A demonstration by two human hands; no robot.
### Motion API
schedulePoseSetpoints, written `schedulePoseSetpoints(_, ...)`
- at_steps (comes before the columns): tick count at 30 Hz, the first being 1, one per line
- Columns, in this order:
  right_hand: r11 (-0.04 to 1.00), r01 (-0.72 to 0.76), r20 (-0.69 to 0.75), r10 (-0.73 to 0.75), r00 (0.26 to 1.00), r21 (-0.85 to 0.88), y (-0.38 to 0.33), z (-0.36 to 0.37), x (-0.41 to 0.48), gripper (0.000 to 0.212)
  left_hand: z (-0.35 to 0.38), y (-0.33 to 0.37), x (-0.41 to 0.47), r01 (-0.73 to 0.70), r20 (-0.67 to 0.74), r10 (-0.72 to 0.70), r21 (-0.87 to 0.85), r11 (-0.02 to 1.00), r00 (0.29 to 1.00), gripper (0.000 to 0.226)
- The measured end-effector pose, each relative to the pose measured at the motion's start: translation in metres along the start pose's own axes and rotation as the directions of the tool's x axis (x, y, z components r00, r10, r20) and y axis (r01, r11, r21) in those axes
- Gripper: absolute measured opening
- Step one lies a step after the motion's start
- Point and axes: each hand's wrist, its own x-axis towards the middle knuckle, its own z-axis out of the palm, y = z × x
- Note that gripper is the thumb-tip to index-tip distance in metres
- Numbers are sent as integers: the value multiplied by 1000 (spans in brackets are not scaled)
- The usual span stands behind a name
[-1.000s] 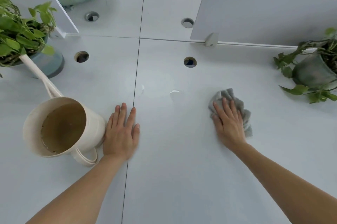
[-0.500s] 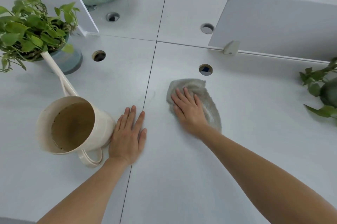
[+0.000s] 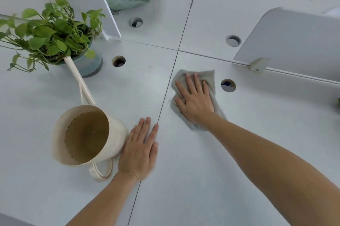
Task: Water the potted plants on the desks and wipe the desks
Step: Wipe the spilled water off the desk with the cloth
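Cloth (image 3: 209,77), grey and crumpled, lies on the desk (image 3: 257,134) just right of the centre seam, pinned flat under the right hand (image 3: 196,103), whose fingers (image 3: 189,82) are spread and pressing rather than gripping. Wiping looks under way, with most of the desk surface unproven either way. At seven o'clock from the cloth, the left hand (image 3: 138,154) rests flat and empty, touching the watering can (image 3: 86,135), which appears drained. At ten o'clock stands the potted plant (image 3: 47,34), the can's spout reaching its rim; whether it has been watered cannot be told.
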Motion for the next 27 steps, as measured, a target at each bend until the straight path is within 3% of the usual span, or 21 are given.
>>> schedulePoseSetpoints(3, 975, -208, 11, 208, 978, 76, -13, -8, 42, 65, 3, -4, 1, 10, 0, -10, 0, 1000, 1000, 58)
schedulePoseSetpoints(5, 972, -219, 27, 217, 976, 84, -20, -6, 43, 65, 4, -6, 1, 10, 0, -10, 3, 1000, 1000, 58)
schedulePoseSetpoints(10, 989, 144, 82, -146, 986, 22, -30, 13, -50, 61, 3, -7, -1, 14, 8, -14, -2, 1000, 1000, 58)
schedulePoseSetpoints(15, 967, 250, 75, -246, 966, -46, 17, 27, -144, 59, 2, -6, 0, 15, -3, -15, 0, 1000, 1000, 60)
schedulePoseSetpoints(17, 979, 191, 50, -188, 981, -71, 40, 22, -144, 60, 2, -6, 1, -1, -11, 1, 8, 1000, 1000, 60)
schedulePoseSetpoints(19, 998, -63, 16, 63, 998, -20, 37, 21, -137, 63, 2, -7, 2, -11, -31, 12, 18, 1000, 999, 59)
schedulePoseSetpoints(21, 924, -374, -21, 376, 926, 85, 7, 27, -138, 63, 3, -7, 3, -14, -46, 15, 16, 1000, 999, 60)
schedulePoseSetpoints(22, 884, -448, -31, 455, 890, 134, -13, 31, -146, 62, 2, -5, 1, -14, -49, 14, 11, 1000, 999, 60)
schedulePoseSetpoints(23, 881, -443, -30, 453, 891, 163, -30, 35, -159, 62, 2, -4, 0, -19, -52, 19, 10, 1000, 998, 60)
schedulePoseSetpoints(27, 986, -154, -17, 155, 988, 72, -22, 50, -253, 61, 3, -8, 3, -51, -62, 51, 5, 999, 997, 60)
